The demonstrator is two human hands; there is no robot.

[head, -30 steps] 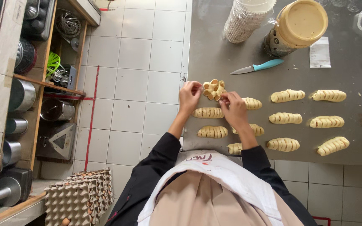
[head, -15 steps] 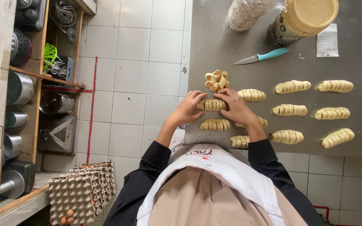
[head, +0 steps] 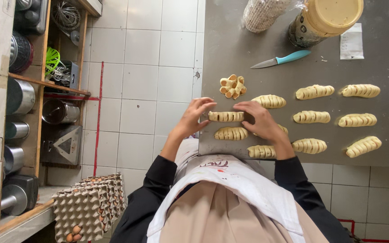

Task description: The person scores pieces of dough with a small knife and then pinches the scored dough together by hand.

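both hands have come down from the flower bun (head: 232, 86) to a roll (head: 226, 116) near the surface (head: 230, 40) edge. left hand (head: 194, 118) and right hand (head: 260, 119), loosely open, pinch its ends with their fingertips.

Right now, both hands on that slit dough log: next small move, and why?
Probably lift the slit dough log off the steel table and start curling its ends together. The left hand and right hand each grip one end, and a finished flower-shaped ring lies just beyond it, while similar logs wait unshaped nearby.
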